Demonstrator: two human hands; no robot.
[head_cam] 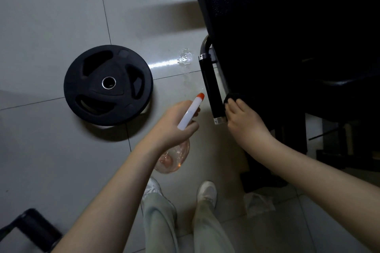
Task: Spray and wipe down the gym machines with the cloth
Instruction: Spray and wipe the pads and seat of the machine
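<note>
A glossy floor (51,16) of large pale grey tiles with thin dark grout lines fills most of the view. The black gym machine (287,16) rises at the upper right, its padded panel covered in a fine pebbled upholstery and its lower frame lost in shadow. A black weight plate (90,88) lies flat on the tiles to the left, well apart from the machine; it is round and matte like rubber, with three curved grip slots and a bright metal ring round its centre hole. On the machine's left edge hangs a handle (210,86), a straight black cylindrical grip capped at both ends with polished metal bands and joined at the top to a bent chrome tube. The person's left hand (174,127) is wrapped round the neck of a spray bottle (190,113), whose white head with an orange nozzle tip points toward the handle; its clear, rounded plastic body hangs below the hand with a faint pinkish tint, and how much liquid it holds cannot be told. The right hand (244,121) has its fingers curled over a small dark bunched cloth (231,96), holding it against the lower part of the handle. A small patch of shiny droplets (185,57) sits on the tile just beside the handle's top.
</note>
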